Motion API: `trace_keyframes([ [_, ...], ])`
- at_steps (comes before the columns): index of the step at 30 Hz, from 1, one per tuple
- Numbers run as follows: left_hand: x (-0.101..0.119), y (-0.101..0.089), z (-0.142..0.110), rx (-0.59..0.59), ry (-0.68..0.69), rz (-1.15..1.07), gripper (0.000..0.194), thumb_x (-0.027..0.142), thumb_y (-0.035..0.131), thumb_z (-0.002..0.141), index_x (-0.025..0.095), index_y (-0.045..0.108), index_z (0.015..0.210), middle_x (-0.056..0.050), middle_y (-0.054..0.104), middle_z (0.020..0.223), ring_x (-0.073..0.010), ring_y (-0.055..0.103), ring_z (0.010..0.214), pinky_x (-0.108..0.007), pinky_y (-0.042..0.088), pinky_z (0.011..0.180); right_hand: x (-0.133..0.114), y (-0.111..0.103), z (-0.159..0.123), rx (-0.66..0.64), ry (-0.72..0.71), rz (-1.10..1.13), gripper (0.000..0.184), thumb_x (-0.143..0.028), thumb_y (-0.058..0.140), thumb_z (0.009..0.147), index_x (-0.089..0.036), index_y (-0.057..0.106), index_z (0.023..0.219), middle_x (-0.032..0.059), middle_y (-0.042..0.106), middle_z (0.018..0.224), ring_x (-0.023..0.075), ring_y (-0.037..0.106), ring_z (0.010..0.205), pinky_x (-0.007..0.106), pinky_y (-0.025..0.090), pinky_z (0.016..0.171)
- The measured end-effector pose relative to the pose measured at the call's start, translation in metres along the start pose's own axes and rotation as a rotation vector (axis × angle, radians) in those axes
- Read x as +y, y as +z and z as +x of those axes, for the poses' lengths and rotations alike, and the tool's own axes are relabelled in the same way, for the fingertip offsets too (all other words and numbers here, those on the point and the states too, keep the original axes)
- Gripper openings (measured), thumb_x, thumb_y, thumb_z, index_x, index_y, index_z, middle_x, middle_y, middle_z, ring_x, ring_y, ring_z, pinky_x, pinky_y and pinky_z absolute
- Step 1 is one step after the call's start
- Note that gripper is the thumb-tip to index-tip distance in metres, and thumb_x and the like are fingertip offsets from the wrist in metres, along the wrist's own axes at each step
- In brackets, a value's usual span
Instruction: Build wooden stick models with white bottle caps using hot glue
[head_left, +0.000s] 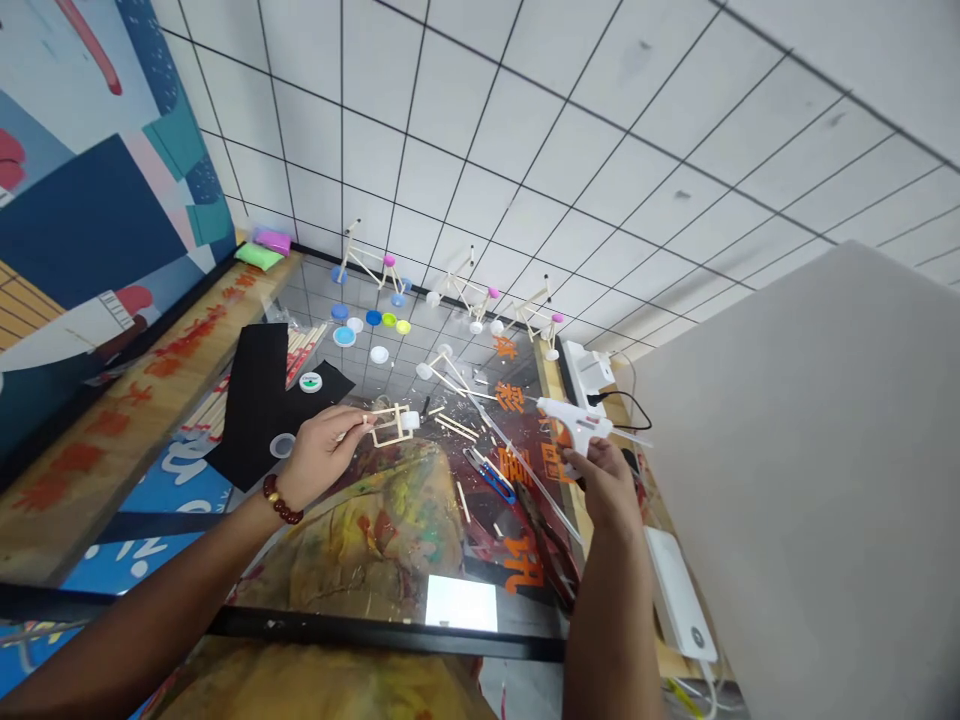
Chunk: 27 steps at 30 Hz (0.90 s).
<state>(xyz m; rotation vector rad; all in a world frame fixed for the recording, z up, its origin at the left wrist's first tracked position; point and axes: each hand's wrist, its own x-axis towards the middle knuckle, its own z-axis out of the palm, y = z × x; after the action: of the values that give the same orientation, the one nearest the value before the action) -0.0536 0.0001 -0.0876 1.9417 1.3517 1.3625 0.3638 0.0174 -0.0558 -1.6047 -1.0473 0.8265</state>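
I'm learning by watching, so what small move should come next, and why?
I'd probably bring the glue gun in the right hand toward the stick frame: the left hand holds that frame up, and the gun points its way but is still well apart from it.

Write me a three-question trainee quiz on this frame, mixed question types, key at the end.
1. Which item is in the right hand?
A) blue-handled snips
B) white glue gun
C) roll of tape
2. True or false: the left hand holds a small stick frame, and a beaded bracelet is on that same wrist.
3. How many pink pieces show on the stick models standing near the tiled wall?

Key: 1 B; 2 true; 3 three.
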Motion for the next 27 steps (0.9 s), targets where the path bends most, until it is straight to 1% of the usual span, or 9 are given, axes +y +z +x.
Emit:
trace_keyframes([
  [2, 0.0, 0.0, 0.0, -0.008, -0.006, 0.009, 0.016, 0.022, 0.058, 0.094, 0.021, 0.074, 0.094, -0.005, 0.076, 0.095, -0.0175, 0.071, 0.089, -0.028, 0.055, 0.081, -0.011, 0.004, -0.012, -0.04, 0.014, 0.122, 0.041, -0.044, 0.083, 0.061, -0.022, 0.059, 0.086, -0.0048, 0.065, 0.065, 0.0152, 0.062, 0.057, 0.025, 0.046, 0.053],
  [4, 0.0, 0.0, -0.001, -0.012, -0.018, 0.023, 0.016, 0.022, 0.057, 0.094, 0.021, 0.073, 0.094, -0.006, 0.076, 0.095, -0.0179, 0.071, 0.09, -0.029, 0.055, 0.081, -0.023, 0.014, -0.027, -0.101, 0.022, 0.133, 0.037, -0.052, 0.078, 0.07, -0.021, 0.06, 0.08, -0.0028, 0.064, 0.062, 0.016, 0.061, 0.057, 0.027, 0.048, 0.054],
  [6, 0.0, 0.001, -0.002, -0.005, -0.027, 0.033, 0.016, 0.023, 0.058, 0.094, 0.021, 0.073, 0.096, -0.006, 0.075, 0.096, -0.0185, 0.07, 0.09, -0.029, 0.054, 0.08, -0.035, 0.028, -0.043, -0.177, -0.027, 0.091, 0.035, -0.052, 0.078, 0.073, -0.021, 0.064, 0.079, 0.0001, 0.067, 0.067, 0.0184, 0.065, 0.065, 0.031, 0.052, 0.063],
  [9, 0.0, 0.001, -0.003, 0.007, -0.034, 0.046, 0.015, 0.024, 0.058, 0.093, 0.021, 0.073, 0.097, -0.007, 0.075, 0.097, -0.0191, 0.07, 0.091, -0.03, 0.054, 0.081, -0.053, 0.055, -0.064, -0.283, -0.206, 0.033, 0.033, -0.047, 0.074, 0.081, -0.023, 0.067, 0.102, 0.0055, 0.074, 0.096, 0.023, 0.069, 0.093, 0.036, 0.054, 0.084],
  [12, 0.0, 0.0, -0.005, 0.009, -0.038, 0.054, 0.014, 0.024, 0.059, 0.093, 0.02, 0.072, 0.097, -0.007, 0.075, 0.098, -0.0194, 0.069, 0.091, -0.03, 0.054, 0.081, -0.065, 0.08, -0.074, -0.375, -0.427, -0.158, 0.029, -0.042, 0.063, 0.091, -0.023, 0.063, 0.114, 0.0062, 0.073, 0.104, 0.0221, 0.067, 0.095, 0.035, 0.053, 0.085],
  [14, 0.0, -0.001, -0.005, 0.004, -0.042, 0.059, 0.014, 0.023, 0.059, 0.093, 0.02, 0.072, 0.098, -0.008, 0.074, 0.099, -0.0195, 0.069, 0.091, -0.031, 0.054, 0.082, -0.07, 0.093, -0.076, -0.382, -0.566, -0.323, 0.026, -0.039, 0.057, 0.094, -0.022, 0.063, 0.113, 0.0069, 0.072, 0.1, 0.0224, 0.066, 0.09, 0.036, 0.053, 0.081],
  [16, 0.001, -0.002, -0.004, -0.004, -0.045, 0.067, 0.015, 0.023, 0.058, 0.093, 0.02, 0.072, 0.098, -0.008, 0.074, 0.099, -0.0198, 0.069, 0.092, -0.031, 0.054, 0.082, -0.072, 0.102, -0.075, -0.366, -0.647, -0.457, 0.026, -0.039, 0.053, 0.096, -0.021, 0.062, 0.112, 0.0086, 0.071, 0.097, 0.0241, 0.065, 0.086, 0.038, 0.053, 0.077],
  [20, 0.003, -0.003, -0.003, -0.009, -0.056, 0.072, 0.015, 0.024, 0.057, 0.093, 0.02, 0.072, 0.097, -0.008, 0.074, 0.098, -0.0204, 0.069, 0.091, -0.033, 0.055, 0.082, -0.069, 0.113, -0.073, -0.343, -0.697, -0.595, 0.03, -0.04, 0.046, 0.097, -0.02, 0.058, 0.116, 0.0116, 0.068, 0.094, 0.0269, 0.064, 0.081, 0.041, 0.053, 0.072],
  [27, 0.0, -0.001, -0.005, -0.013, -0.07, 0.061, 0.016, 0.024, 0.057, 0.093, 0.02, 0.072, 0.098, -0.009, 0.074, 0.1, -0.021, 0.069, 0.094, -0.033, 0.055, 0.084, -0.065, 0.116, -0.071, -0.352, -0.761, -0.655, 0.03, -0.038, 0.041, 0.099, -0.02, 0.054, 0.12, 0.0137, 0.068, 0.103, 0.0279, 0.064, 0.085, 0.042, 0.053, 0.074],
])
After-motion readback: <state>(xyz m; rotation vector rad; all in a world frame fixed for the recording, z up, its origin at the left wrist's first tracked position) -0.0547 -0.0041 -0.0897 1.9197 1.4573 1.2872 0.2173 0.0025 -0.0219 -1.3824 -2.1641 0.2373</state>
